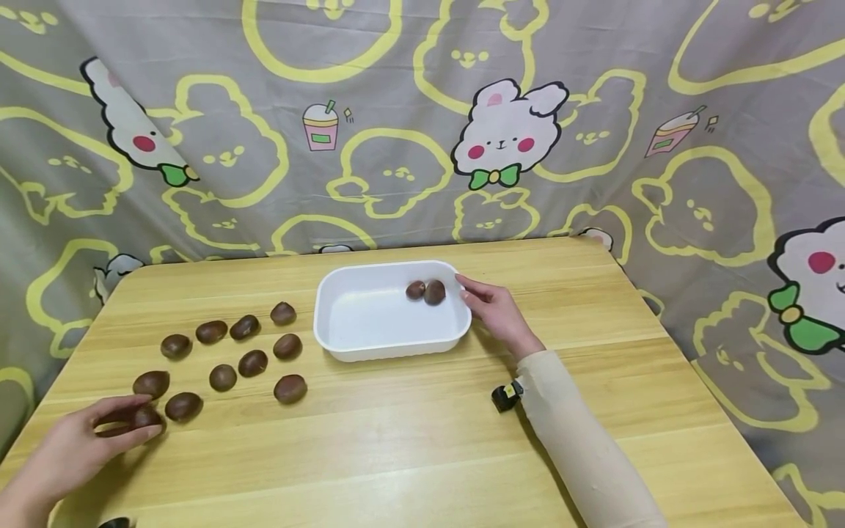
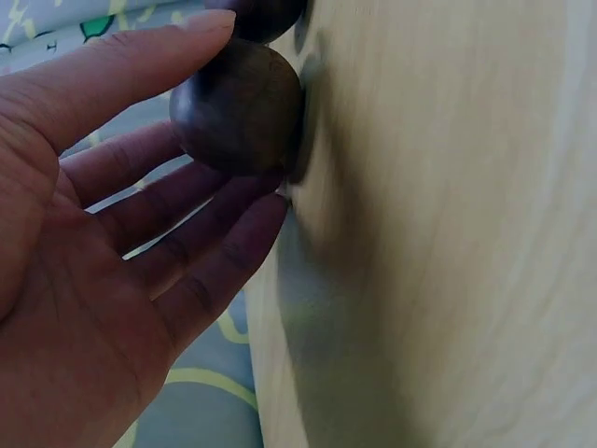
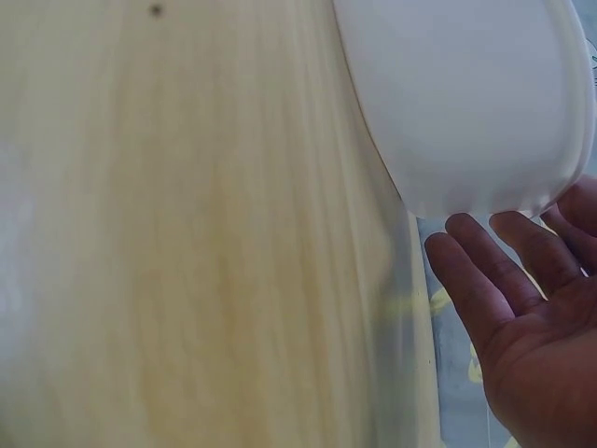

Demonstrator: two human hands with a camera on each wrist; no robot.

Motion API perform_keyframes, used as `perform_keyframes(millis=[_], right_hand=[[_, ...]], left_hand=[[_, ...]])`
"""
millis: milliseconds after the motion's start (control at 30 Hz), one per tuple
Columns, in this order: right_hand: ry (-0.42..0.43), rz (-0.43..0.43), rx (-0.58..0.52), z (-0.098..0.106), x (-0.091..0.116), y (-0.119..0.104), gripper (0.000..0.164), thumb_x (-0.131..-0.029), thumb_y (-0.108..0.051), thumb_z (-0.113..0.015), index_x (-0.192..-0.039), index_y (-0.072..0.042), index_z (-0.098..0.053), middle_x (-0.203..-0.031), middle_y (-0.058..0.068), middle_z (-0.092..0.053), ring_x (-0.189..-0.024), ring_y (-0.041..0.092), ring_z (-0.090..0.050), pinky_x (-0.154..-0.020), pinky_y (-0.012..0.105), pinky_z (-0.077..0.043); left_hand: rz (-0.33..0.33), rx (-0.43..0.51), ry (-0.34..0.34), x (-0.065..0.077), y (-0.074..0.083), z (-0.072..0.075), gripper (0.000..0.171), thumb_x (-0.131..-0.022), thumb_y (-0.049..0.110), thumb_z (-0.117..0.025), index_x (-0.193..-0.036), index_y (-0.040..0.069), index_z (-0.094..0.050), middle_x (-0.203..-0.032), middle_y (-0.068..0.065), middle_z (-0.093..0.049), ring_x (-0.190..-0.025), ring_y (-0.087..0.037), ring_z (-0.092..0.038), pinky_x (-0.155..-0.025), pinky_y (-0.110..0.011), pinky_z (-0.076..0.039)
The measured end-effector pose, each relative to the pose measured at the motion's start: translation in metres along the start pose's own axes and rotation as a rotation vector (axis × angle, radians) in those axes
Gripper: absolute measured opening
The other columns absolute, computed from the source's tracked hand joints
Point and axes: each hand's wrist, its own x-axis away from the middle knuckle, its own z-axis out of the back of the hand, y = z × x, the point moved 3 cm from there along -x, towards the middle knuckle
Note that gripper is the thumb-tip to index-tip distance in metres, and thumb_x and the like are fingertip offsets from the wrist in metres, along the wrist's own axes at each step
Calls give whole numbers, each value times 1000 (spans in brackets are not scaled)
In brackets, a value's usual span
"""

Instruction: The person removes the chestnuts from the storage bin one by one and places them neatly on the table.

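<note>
My left hand (image 1: 79, 444) is at the near left of the table, its thumb and fingers on either side of a brown chestnut (image 1: 147, 418). In the left wrist view the thumb lies along the top of this chestnut (image 2: 238, 107), with fingertips under its far side near the wood. My right hand (image 1: 495, 312) holds the right end of a white plastic tray (image 1: 370, 352), thumb at the rim. The right wrist view has several fingers (image 3: 466, 280) against the tray's outer end wall (image 3: 466, 112). Two chestnuts (image 1: 433, 292) lie inside the tray, towards its right end.
Several loose chestnuts (image 1: 253, 363) are spread left of the tray, two of them close beside my left hand. A wood-grain table (image 1: 396, 447) carries everything. Behind it hangs a grey curtain (image 1: 396, 95) with cartoon prints. A small black device (image 1: 506, 397) is at the right sleeve.
</note>
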Motion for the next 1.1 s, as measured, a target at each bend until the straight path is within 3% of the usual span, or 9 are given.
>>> perform_keyframes(millis=[100,167,300,367,433,567,667,900,1100], right_hand=[[-1,-3,-13,2,-7,11,39,-102,-10,-55,-140,-3,-51,-144,17,-46,-128,30,-49,-98,32,-46],[-2,-1,-21,3,-12,20,39,-102,-12,-56,-140,-5,-52,-144,15,-46,-128,29,-49,-98,32,-46],[3,11,-25,4,-15,28,40,-101,-16,-58,-140,-9,-54,-144,12,-47,-128,27,-49,-98,31,-46],[8,21,-18,4,-15,29,40,-101,-18,-59,-140,-10,-55,-144,12,-49,-127,26,-51,-98,31,-46],[10,30,-14,4,-15,28,40,-101,-18,-59,-139,-10,-55,-143,12,-50,-126,26,-52,-97,31,-47],[16,40,-9,3,-14,28,39,-101,-16,-59,-139,-9,-55,-142,13,-50,-125,26,-53,-97,32,-47],[8,33,-29,3,-12,24,39,-101,-14,-58,-139,-8,-55,-143,14,-50,-126,27,-52,-97,31,-47],[-4,11,-14,2,0,-1,39,-101,-7,-55,-140,0,-51,-143,19,-47,-126,33,-50,-97,34,-47],[-1,17,-36,3,-12,20,39,-101,-11,-57,-140,-5,-53,-144,15,-47,-127,30,-50,-97,33,-47]], left_hand=[[-26,48,52,3,3,1,65,-89,32,-75,-129,-14,-51,-111,-25,-64,-82,12,-52,-62,-15,-49],[-36,64,94,5,7,4,64,-90,30,-74,-129,-15,-51,-117,-31,-59,-83,19,-41,-62,-11,-48],[-53,35,177,4,20,12,62,-93,34,-70,-132,-10,-51,-128,-35,-49,-90,10,-39,-62,-5,-41],[-76,18,219,2,31,16,59,-94,34,-68,-133,-7,-52,-129,-33,-49,-100,-8,-50,-61,-4,-38],[-95,13,256,1,47,19,57,-95,35,-68,-135,-3,-53,-130,-29,-50,-110,-29,-51,-63,-4,-37],[-189,93,316,-3,84,25,48,-94,30,-69,-133,5,-57,-125,0,-58,-117,-9,-51,-72,0,-36],[-270,201,317,-5,116,28,42,-94,23,-70,-132,7,-59,-118,15,-58,-105,12,-48,-78,-2,-39],[-392,323,262,-26,185,16,38,-93,18,-71,-129,8,-62,-121,0,-62,-101,4,-60,-81,-10,-47],[-483,475,214,-56,233,-21,36,-93,14,-70,-126,1,-62,-124,-11,-61,-110,-13,-59,-88,-20,-50]])
